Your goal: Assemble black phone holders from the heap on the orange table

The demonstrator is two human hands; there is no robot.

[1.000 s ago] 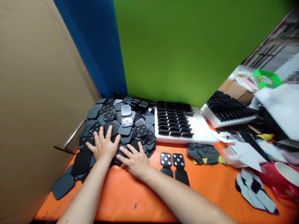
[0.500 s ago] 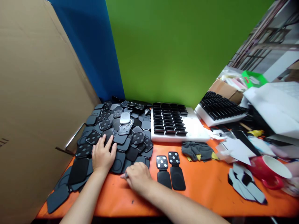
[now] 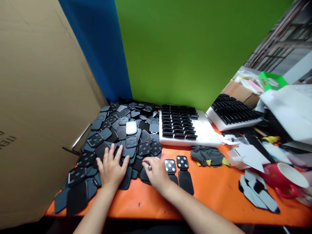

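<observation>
My left hand [image 3: 112,167] lies on a heap of black hinged flat pieces [image 3: 126,151], its fingers spread. Many pieces have a square end with round pale or dark dots; one shows a bright silver square [image 3: 131,127]. At the right front edge of the heap, my right hand [image 3: 157,172] is closed, with its thumb and fingers drawn together. A small shiny round bit shows at its fingers; whether it is a ring or a held thing I cannot tell. Beside that hand, two opened dotted pieces [image 3: 186,182] lie on the orange table, one partly covered by the hand.
A white foam tray [image 3: 204,130] holds rows of upright black pieces; another filled tray [image 3: 223,126] stands behind right. A grey cloth glove [image 3: 204,156], a second glove [image 3: 258,191] and a red mug [image 3: 280,178] lie right. A cardboard box [image 3: 44,107] stands left.
My right hand has moved away from the table's front, up and right to the heap's edge. My left hand has spread its fingers wider. Pieces at the heap's near left have shifted.
</observation>
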